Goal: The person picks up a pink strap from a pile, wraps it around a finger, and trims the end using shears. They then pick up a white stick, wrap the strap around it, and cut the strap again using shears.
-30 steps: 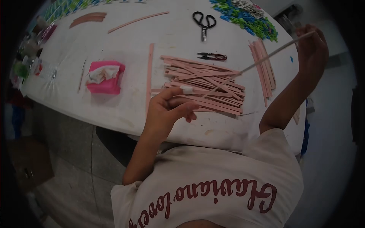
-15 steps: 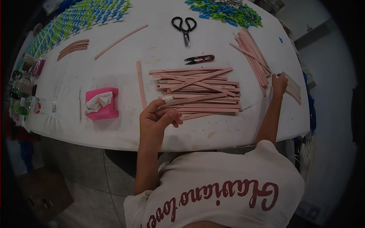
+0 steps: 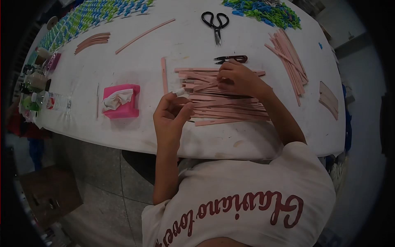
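Observation:
A pile of flat pink strips (image 3: pixel 230 111), some crossing others, lies on the table in front of me. My left hand (image 3: pixel 168 113) is at the pile's left edge with its fingers curled and a white wrap on the index finger; whether a strip is between the fingers cannot be made out. Over the upper right part of the pile is my right hand (image 3: pixel 240 80), fingers bent down and close together, their tips partly hidden. Just beyond it lie small dark thread snips (image 3: pixel 236 58). A single pink strip (image 3: pixel 164 76) lies left of the pile.
Black-handled scissors (image 3: pixel 216 26) lie farther back. More pink strips (image 3: pixel 290 61) and a pale curved stack (image 3: pixel 329 101) are at right. A pink tissue box (image 3: pixel 127 109) and clear bottle (image 3: pixel 51 101) stand left. Blue and green clips (image 3: pixel 263 14) are heaped at the back.
My right hand has moved left from the pale curved stack to the pink strip pile. My left hand stays at the pile's left edge. The whole view has shifted slightly.

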Available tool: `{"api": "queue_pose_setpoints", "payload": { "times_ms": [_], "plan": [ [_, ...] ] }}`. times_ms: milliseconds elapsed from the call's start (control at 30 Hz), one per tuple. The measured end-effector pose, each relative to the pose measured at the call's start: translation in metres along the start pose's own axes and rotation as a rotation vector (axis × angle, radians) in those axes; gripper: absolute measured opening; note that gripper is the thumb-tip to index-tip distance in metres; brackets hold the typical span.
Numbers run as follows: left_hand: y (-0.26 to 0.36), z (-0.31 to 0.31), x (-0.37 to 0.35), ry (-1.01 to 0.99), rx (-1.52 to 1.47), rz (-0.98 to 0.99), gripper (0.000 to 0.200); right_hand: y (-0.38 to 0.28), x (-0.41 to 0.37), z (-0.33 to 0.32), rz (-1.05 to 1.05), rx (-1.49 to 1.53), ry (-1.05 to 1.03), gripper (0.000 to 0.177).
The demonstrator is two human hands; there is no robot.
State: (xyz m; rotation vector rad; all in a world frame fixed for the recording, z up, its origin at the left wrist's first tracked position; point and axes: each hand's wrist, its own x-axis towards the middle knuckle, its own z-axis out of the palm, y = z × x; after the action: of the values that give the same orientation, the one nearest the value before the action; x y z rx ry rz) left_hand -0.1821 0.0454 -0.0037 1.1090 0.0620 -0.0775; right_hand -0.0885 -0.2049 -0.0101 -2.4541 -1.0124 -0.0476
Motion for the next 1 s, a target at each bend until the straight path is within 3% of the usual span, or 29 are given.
{"api": "queue_pose_setpoints", "payload": {
  "times_ms": [100, 167, 200, 267, 300, 367, 400, 467, 567, 600, 667, 700, 767, 900, 1000],
  "plan": [
    [0.003, 0.007, 0.003, 0.079, 0.148, 0.040, 0.046, -0.022, 0.006, -0.017, -0.121, -0.102, 0.091, 0.013],
    [0.001, 0.013, 0.007, 0.075, 0.185, 0.225, 0.057, -0.048, 0.005, -0.028, 0.033, 0.094, 0.143, 0.013],
    [0.004, 0.017, 0.007, 0.078, 0.186, 0.228, 0.057, -0.063, 0.004, -0.033, 0.029, 0.095, 0.142, 0.013],
    [0.015, 0.030, 0.008, -0.027, 0.047, 0.344, 0.063, -0.089, 0.001, -0.041, 0.069, 0.389, 0.164, 0.013],
    [0.018, 0.034, 0.007, -0.028, 0.046, 0.346, 0.063, -0.098, -0.001, -0.042, 0.068, 0.386, 0.164, 0.013],
    [0.025, 0.041, 0.005, -0.249, -0.269, 0.335, 0.073, -0.113, -0.004, -0.043, 0.088, 0.824, 0.115, 0.011],
    [0.028, 0.045, 0.005, -0.247, -0.270, 0.339, 0.073, -0.120, -0.004, -0.044, 0.084, 0.822, 0.113, 0.011],
    [0.033, 0.050, 0.006, -0.325, -0.395, 0.282, 0.079, -0.130, -0.005, -0.043, 0.171, 1.323, 0.041, 0.010],
    [0.035, 0.047, 0.007, -0.415, -0.469, 0.261, 0.074, -0.138, -0.003, -0.039, 0.222, 1.460, -0.016, 0.013],
    [0.037, 0.048, 0.004, -0.414, -0.469, 0.263, 0.074, -0.132, -0.001, -0.043, 0.219, 1.459, -0.018, 0.013],
    [0.044, 0.053, -0.004, -0.228, -0.365, 0.204, 0.067, -0.117, 0.003, -0.056, -0.221, 0.495, 0.136, 0.018],
    [0.047, 0.051, -0.004, -0.226, -0.365, 0.205, 0.067, -0.117, 0.001, -0.061, -0.222, 0.496, 0.135, 0.018],
    [0.052, 0.046, -0.003, -0.358, -0.437, 0.241, 0.054, -0.125, 0.001, -0.079, -0.129, 0.678, 0.397, 0.022],
    [0.059, 0.052, -0.012, -0.305, -0.352, 0.184, 0.051, -0.134, 0.015, -0.106, -0.229, 0.481, 0.413, 0.024],
    [0.060, 0.055, -0.015, -0.250, -0.336, 0.118, 0.050, -0.134, 0.021, -0.110, -0.367, 0.370, 0.263, 0.024]
  ]
}}
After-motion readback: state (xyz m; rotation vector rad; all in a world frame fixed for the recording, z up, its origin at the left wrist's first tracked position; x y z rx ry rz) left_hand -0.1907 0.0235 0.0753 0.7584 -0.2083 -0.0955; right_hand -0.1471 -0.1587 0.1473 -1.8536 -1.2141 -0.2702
